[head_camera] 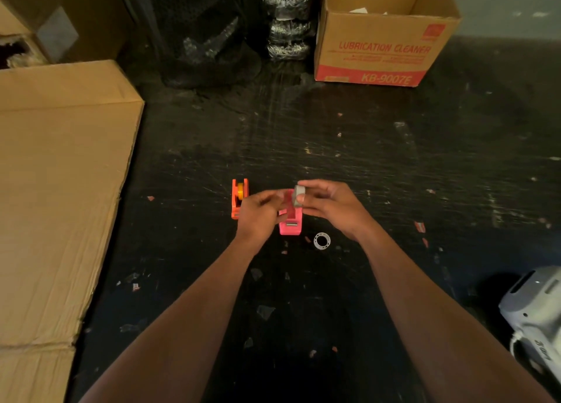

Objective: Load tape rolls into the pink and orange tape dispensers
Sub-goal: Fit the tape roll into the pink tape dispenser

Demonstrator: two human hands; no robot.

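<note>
Landmark for all entries: the small pink plastic tape dispenser, sitting on the scratched black table.

Flattened brown cardboard sheet: lying far left of the pink dispenser, well apart from it.

Small orange plastic tape dispenser: standing just left of the pink dispenser, already carrying a yellowish roll in its cradle. By this reading it is loaded.

Left hand: closing narrow, fingertips pinching what appears to be the free end of a translucent strip directly above the pink dispenser. The strip is thin and hard to make out.

Small clear tape roll: being held above the rear of the pink dispenser, not yet seated. Likely handling: very light, rigid at the core, slippery on the flat faces, sticky on the loose end. Best taken by the edges between thumb and finger, keeping the adhesive tail off the skin.

Right hand: gripping that roll, thumb and fingers wrapping round its rim.

Pink dispenser itself: light hollow plastic, likely to skid or tip if pushed, so steadying the base would be sensible.

Clear plastic ring-shaped hub: lying on the table just right of the pink dispenser's front, apart from both hands.

Printed cardboard carton: standing far behind, to the right.
</note>
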